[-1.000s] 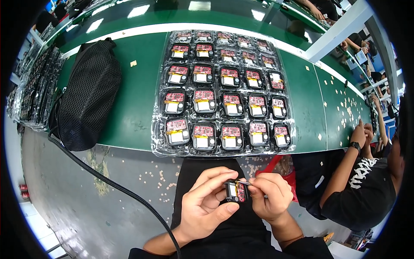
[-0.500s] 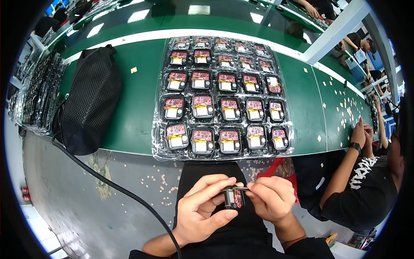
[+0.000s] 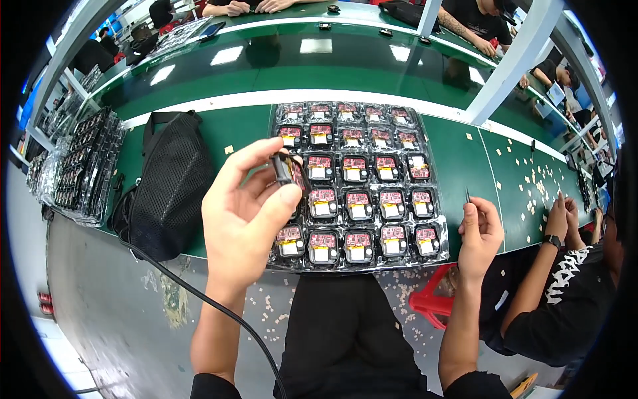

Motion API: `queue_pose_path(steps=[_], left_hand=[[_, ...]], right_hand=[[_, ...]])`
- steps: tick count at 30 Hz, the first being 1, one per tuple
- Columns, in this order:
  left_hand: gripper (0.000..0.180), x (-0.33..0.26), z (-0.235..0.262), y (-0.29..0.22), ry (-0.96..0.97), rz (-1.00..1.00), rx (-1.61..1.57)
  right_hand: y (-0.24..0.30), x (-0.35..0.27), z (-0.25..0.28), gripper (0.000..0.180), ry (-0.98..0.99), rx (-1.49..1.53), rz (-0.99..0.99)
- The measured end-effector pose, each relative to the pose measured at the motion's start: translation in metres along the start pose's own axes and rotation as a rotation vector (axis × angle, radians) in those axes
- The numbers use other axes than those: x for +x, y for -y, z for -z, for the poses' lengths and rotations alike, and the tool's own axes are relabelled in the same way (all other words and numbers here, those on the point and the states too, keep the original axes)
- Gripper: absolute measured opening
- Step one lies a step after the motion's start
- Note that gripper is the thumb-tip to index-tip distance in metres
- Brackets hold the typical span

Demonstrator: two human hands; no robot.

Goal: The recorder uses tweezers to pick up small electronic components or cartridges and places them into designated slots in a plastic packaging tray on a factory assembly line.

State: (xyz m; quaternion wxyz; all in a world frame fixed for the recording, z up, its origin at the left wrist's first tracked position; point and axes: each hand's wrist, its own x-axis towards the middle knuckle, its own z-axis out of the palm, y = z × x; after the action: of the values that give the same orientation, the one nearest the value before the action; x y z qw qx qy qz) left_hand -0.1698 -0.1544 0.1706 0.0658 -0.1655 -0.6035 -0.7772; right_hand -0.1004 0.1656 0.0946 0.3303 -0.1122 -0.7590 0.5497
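Note:
My left hand (image 3: pixel 239 219) is raised over the left side of the clear plastic tray (image 3: pixel 359 266). Its thumb and fingers pinch a small black device housing (image 3: pixel 287 171), tilted on edge, with a bit of red circuit board showing. Right of the tray, above the green table, my right hand (image 3: pixel 481 241) is closed around thin dark tweezers (image 3: pixel 467 195), only their tip sticking up from the fingers. Rows of similar black housings (image 3: pixel 357 206) with red boards, yellow tape and white blocks sit in the tray; my left hand covers some pockets.
A black mesh bag (image 3: pixel 169 186) lies left, beside stacked trays (image 3: pixel 86 173). A black cable (image 3: pixel 212 302) runs past my left forearm. Small pale squares (image 3: pixel 531 189) litter the table at right, where a co-worker's hands (image 3: pixel 561 216) work. A red stool (image 3: pixel 428 302) stands below.
My hands, together over my lap before, have parted. The left has carried the device housing up and left over the tray; the right has moved up and right with the tweezers. The view has shifted.

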Motion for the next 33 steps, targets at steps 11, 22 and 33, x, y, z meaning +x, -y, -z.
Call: queue_pose_path(steps=[11, 22, 33], left_hand=[[0.056, -0.007, -0.008, 0.013, 0.225, 0.094, -0.302], [0.063, -0.085, -0.048, 0.020, 0.107, 0.239, -0.384], [0.056, -0.109, -0.049, 0.025, 0.090, 0.298, -0.443]], right_hand=[[0.011, -0.012, 0.000, 0.011, -0.060, -0.157, 0.248], [0.085, -0.060, -0.024, 0.023, 0.443, -0.116, 0.298], [0.088, -0.067, -0.028, 0.021, 0.489, -0.142, 0.380]])
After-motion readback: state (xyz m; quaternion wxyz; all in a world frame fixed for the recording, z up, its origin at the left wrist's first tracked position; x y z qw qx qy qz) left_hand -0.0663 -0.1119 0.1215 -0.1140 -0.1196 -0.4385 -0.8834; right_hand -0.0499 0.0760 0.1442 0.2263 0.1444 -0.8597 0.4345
